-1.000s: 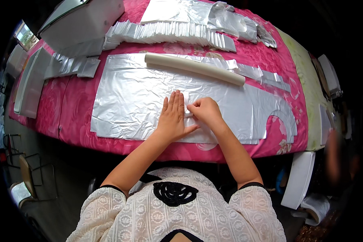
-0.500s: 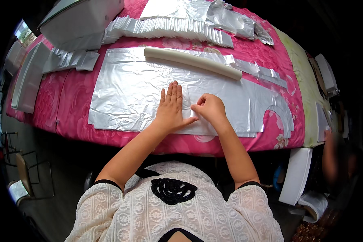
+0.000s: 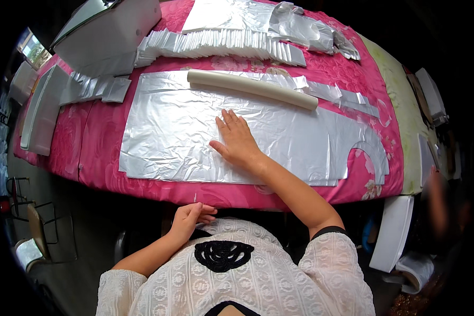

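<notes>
A stack of silvery plastic bags (image 3: 168, 126) lies flat and crinkled in front of me, with a curved cutout at its right end. My right hand (image 3: 237, 139) rests palm down on the middle of it, fingers spread. Below the table's front edge, close to my body, my left hand (image 3: 190, 220) has its fingers bent and its thumb pressed toward them. A tiny pale sliver (image 3: 196, 197) shows just above that thumb; whether the hand holds it is unclear. Across the upper part of the bags lies a cream-coloured tube (image 3: 253, 88).
Pink flowered cloth (image 3: 102, 137) covers the table. Folded silvery packs (image 3: 221, 45) stand in a long row behind the tube, more bags (image 3: 231, 15) beyond. A large white bin (image 3: 108, 39) and a smaller one (image 3: 45, 110) stand left. At the right, a person's blurred arm (image 3: 436, 203) shows.
My left hand has left the bags and drawn back to the table's front edge. My right hand has gone from a pinch to lying flat, moving left across the bags.
</notes>
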### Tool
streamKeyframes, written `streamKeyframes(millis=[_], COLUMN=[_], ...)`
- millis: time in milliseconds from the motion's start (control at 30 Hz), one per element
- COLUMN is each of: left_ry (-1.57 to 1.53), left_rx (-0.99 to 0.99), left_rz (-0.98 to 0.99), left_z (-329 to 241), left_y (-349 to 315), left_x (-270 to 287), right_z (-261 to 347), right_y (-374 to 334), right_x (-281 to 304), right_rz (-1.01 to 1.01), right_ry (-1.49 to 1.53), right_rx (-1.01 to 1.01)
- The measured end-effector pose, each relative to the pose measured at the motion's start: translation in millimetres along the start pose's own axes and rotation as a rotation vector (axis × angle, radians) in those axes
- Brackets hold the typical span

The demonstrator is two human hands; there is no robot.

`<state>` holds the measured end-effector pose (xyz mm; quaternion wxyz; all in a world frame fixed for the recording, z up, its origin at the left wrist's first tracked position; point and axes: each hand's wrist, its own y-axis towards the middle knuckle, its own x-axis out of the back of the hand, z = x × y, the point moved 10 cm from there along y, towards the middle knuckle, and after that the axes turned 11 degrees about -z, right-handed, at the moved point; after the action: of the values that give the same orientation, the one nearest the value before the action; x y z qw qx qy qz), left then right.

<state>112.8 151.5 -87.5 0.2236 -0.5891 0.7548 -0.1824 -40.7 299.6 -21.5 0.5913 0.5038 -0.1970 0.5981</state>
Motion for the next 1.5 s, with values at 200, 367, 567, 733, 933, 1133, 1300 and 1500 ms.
streamKeyframes(millis=[200,367,567,733,933,1133,1300,1500], left_ry=[-0.303,-0.104,0.69,0.718,1.0,1.1,1.1,1.086], left_rx=[0.171,0.022,-0.558,-0.808,-1.076,-1.052,-1.055,-1.097], left_rz=[-0.309,-0.319,-0.234,-0.283,-0.401,-0.369,-0.372,-0.378], left_z=[30,13,-90,-128,-133,-122,-123,-131], left_y=[-9,0,-14,-6,12,21,19,17], left_x=[48,56,11,10,14,10,11,7], right_z=[94,140,98,-19,-284,-370,-355,-308], right_y=[-56,-80,-54,16,80,90,81,87], right_x=[-33,-16,25,103,148,147,143,169], right_rz=[0.144,0.39,0.319,-0.053,-0.665,-0.648,-0.444,-0.383], right_ry=[0.303,0.394,0.226,0.492,0.724,0.13,-0.237,-0.413], right_rx=[-0.093,0.023,0.428,0.06,-0.624,-0.868,-1.061,-0.812])
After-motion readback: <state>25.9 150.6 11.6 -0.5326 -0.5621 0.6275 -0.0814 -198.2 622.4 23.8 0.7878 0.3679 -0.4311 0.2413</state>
